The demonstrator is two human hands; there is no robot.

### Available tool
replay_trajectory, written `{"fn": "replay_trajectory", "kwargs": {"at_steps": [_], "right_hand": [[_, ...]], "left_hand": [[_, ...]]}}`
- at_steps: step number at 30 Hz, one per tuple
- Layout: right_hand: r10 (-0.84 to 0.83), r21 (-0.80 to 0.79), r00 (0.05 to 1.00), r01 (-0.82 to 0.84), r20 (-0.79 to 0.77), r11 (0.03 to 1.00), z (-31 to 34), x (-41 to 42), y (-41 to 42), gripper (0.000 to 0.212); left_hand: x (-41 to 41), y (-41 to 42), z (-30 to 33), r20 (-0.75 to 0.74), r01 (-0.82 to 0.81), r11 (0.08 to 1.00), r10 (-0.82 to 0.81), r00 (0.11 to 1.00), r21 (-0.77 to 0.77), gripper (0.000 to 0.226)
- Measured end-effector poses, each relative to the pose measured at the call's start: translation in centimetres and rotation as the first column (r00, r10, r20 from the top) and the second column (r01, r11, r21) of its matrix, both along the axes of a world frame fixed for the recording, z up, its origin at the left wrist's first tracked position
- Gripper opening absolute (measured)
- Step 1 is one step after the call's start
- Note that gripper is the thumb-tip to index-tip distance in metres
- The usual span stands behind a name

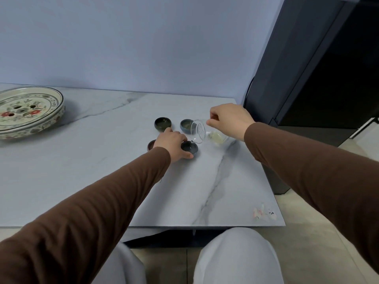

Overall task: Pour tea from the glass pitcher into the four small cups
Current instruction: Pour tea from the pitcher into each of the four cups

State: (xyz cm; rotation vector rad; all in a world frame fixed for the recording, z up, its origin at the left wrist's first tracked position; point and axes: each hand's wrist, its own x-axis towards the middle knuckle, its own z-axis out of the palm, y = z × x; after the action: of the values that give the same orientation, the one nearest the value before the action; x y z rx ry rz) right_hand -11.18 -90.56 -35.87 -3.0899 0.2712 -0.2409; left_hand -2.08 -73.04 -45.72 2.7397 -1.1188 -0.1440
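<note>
a person's right hand point(229, 119), fingers pinched on the handle, tips a glass pitcher point(207, 135) over a dark cup point(189, 148) on a marble table point(102, 171); pale tea pools in the pitcher. the left hand point(172, 143) cradles that cup between thumb and fingers. a green cup point(162, 124), grey-blue cup point(186, 126) and reddish cup point(151, 144) sit close by, a painted dish point(26, 111) far left.

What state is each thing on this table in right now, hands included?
Glass pitcher: tipped steeply, spout over the near dark cup, some pale tea inside.
Near dark cup: upright, steadied by the left hand.
Left hand: curled around that cup.
Right hand: shut on the pitcher.
Two far cups: upright, untouched.
Reddish cup: half hidden.
Patterned tray: idle.
</note>
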Motion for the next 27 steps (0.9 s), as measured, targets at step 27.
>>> {"fn": "replay_trajectory", "kwargs": {"at_steps": [27], "right_hand": [[0.169, -0.355, 0.982, -0.187, -0.083, 0.916, 1.8, 0.8, 4.9, 0.013]], "left_hand": [[0.1, 0.4, -0.6, -0.03, -0.018, 0.998, 0.016, 0.999, -0.057, 0.054]]}}
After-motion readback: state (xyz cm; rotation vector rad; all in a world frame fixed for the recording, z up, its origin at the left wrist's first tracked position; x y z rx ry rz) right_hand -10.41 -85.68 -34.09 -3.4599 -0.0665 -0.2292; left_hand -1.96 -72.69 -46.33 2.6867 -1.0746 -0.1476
